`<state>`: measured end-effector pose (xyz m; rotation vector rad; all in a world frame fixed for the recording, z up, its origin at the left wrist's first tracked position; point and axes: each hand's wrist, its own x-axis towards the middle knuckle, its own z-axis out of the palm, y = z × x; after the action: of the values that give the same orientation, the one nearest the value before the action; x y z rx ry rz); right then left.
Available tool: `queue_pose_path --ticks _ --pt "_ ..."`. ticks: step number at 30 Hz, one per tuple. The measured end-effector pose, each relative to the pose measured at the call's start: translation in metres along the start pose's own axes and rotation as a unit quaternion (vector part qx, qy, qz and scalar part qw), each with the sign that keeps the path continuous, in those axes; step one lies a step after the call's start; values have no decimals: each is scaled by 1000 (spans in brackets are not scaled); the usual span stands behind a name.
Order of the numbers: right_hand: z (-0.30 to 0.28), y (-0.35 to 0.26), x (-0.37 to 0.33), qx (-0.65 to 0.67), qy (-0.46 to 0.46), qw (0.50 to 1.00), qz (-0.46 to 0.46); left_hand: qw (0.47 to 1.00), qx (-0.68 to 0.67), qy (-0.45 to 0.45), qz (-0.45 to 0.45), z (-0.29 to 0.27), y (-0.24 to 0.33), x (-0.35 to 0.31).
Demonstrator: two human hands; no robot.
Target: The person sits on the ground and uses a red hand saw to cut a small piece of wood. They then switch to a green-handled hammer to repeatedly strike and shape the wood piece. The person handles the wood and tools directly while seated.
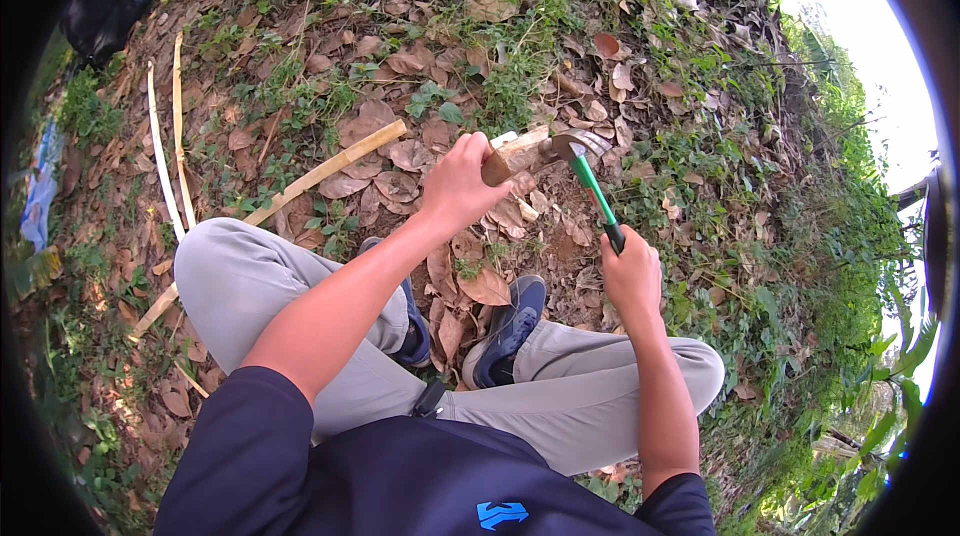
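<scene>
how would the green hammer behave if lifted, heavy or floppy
The hammer is probably head-heavy, since its metal head looks bulky beside the green shaft. It should feel stiff, as the shaft looks straight. It may twist in the right hand, because the head sticks out sideways.

The person wears a dark navy, short-sleeved shirt (400, 476) with an angular bright-blue marking (502, 515) on its front, plain light-grey trousers (570, 386), a small black item (429, 399) near the waist, and dark-blue shoes (519, 321) with paler soles.
</scene>
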<state>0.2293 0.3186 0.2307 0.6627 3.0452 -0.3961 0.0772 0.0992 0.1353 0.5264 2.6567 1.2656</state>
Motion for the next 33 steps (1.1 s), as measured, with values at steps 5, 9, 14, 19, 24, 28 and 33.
queue_pose_path --ticks 5,9,14,19,24,28,33 --pt "-5 3 2 392 238 886 67 1000 -4 17 -15 0 -2 -2" --pt "0 -5 6 60 -10 998 15 1000 -1 -1 -10 1 -4 2" --pt "-8 -6 6 229 266 936 -7 999 -4 41 2 4 -3 0" --pt "0 -14 1 -7 -24 1000 14 1000 -4 9 15 3 0 -2" --pt "3 -11 -5 147 204 968 -2 1000 -15 4 6 5 -1 -3" --pt "7 -10 -12 120 86 989 -22 1000 -13 13 19 6 -1 -3" --pt "14 -2 -14 218 172 961 5 999 -17 16 23 6 -2 -4"
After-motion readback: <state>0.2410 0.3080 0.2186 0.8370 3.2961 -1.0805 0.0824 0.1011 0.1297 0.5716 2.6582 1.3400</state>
